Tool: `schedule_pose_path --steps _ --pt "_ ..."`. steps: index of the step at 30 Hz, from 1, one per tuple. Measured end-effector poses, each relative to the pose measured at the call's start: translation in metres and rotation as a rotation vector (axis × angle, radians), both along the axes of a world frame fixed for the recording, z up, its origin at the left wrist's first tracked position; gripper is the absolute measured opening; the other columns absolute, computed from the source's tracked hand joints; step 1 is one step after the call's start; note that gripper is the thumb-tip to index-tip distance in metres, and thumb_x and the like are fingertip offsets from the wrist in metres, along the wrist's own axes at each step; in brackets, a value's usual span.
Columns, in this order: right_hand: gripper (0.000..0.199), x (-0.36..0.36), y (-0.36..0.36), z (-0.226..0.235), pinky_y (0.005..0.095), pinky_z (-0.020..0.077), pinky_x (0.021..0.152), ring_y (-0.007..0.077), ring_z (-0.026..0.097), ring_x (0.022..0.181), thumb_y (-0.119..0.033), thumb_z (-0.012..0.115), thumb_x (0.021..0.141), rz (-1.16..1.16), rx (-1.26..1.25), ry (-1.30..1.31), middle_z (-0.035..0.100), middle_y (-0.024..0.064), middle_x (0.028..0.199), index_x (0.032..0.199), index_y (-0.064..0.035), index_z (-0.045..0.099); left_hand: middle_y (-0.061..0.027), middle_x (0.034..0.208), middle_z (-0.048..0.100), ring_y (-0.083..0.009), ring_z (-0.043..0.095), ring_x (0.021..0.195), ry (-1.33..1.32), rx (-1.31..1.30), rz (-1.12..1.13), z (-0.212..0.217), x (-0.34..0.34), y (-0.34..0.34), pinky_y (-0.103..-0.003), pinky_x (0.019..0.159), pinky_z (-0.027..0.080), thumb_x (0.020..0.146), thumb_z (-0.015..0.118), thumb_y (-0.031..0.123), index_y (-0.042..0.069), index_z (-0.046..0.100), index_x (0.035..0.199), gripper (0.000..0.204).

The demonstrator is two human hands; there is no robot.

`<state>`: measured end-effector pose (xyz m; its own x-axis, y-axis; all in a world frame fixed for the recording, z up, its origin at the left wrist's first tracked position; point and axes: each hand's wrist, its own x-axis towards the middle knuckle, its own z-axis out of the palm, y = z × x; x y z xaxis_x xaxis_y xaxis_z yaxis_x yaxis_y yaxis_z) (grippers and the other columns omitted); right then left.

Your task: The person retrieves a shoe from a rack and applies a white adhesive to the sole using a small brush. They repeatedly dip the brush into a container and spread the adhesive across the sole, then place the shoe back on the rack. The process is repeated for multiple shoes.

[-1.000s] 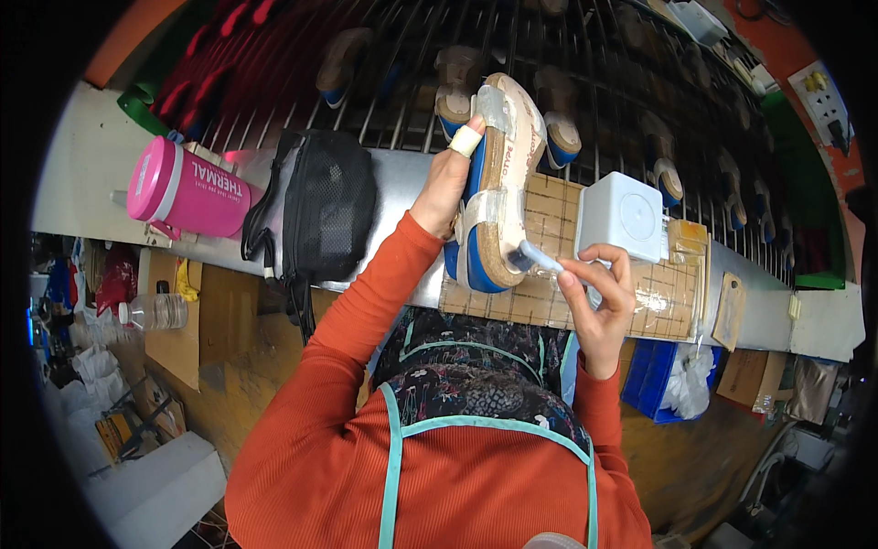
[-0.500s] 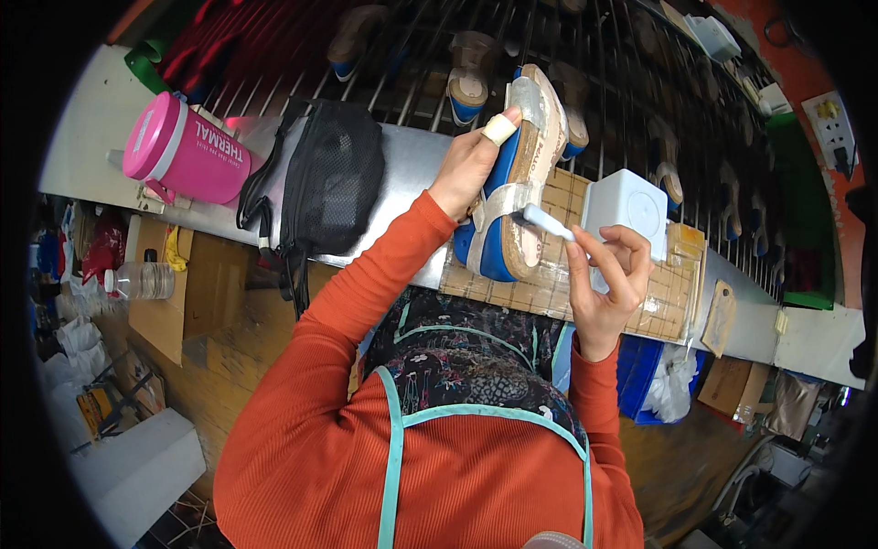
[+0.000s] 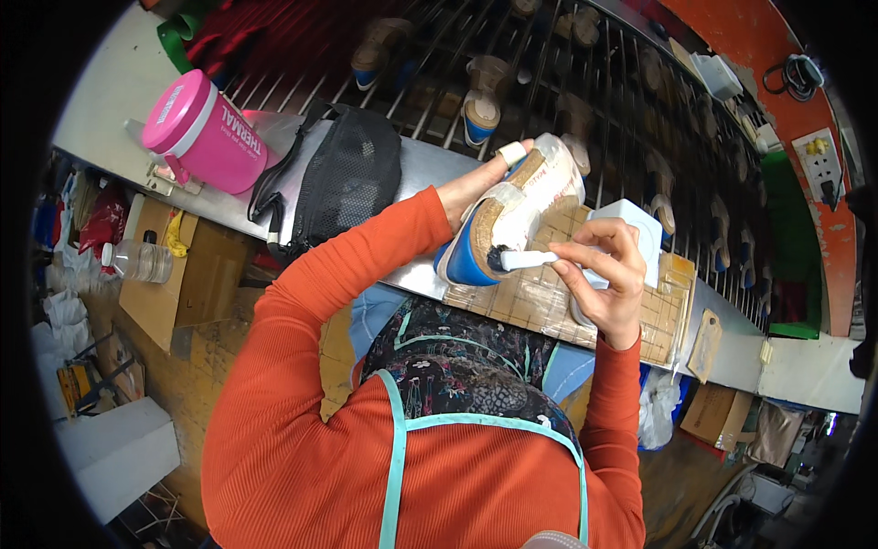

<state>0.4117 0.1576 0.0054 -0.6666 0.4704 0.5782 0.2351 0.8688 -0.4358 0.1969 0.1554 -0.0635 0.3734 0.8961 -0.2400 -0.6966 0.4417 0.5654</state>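
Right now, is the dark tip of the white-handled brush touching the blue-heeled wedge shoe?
Touching. The head view shows the brush, held by the right hand, with its dark tip pressed on the shoe, which the left hand grips.

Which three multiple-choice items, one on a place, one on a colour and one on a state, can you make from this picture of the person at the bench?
1. Where does the black mesh bag lie?
A. on the floor
B. between the pink jug and the shoe
C. inside a cardboard box

2. What colour is the brush handle?
A. white
B. red
C. green

3. How is the shoe held?
A. it lies flat on the checked board
B. it hangs from the wire rack
C. the left hand holds it up

Answers: 1 B, the bag sits on the metal ledge between them. 2 A, the handle in the right hand is white. 3 C, the left hand grips it above the board.
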Motion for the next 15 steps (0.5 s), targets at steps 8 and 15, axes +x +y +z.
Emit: schedule_pose_path --steps 8,15 --pt "0.022 -0.045 0.022 0.015 0.0303 0.0333 0.071 0.0154 0.052 0.076 -0.022 0.079 0.070 0.376 0.003 -0.062 0.061 0.0005 0.084 0.091 -0.0165 0.077 -0.0167 0.122 0.058 -0.0259 0.058 0.110 -0.213 -0.022 -0.359 -0.025 -0.020 -0.063 -0.039 0.092 0.051 0.093 0.050 0.055 0.006 0.047 0.134 0.064" --pt "0.021 -0.077 0.032 0.004 0.0315 0.0360 0.072 0.0158 0.052 0.083 -0.021 0.082 0.068 0.663 -0.196 -0.186 0.060 0.0032 0.088 0.087 -0.0131 0.079 -0.0294 0.143 0.026 -0.0415 0.037 0.132 -1.301 -0.047 -0.988 -0.100 0.014 -0.089 -0.050 0.112 0.034 0.089 0.058 0.055 0.006 0.015 0.151 0.089"
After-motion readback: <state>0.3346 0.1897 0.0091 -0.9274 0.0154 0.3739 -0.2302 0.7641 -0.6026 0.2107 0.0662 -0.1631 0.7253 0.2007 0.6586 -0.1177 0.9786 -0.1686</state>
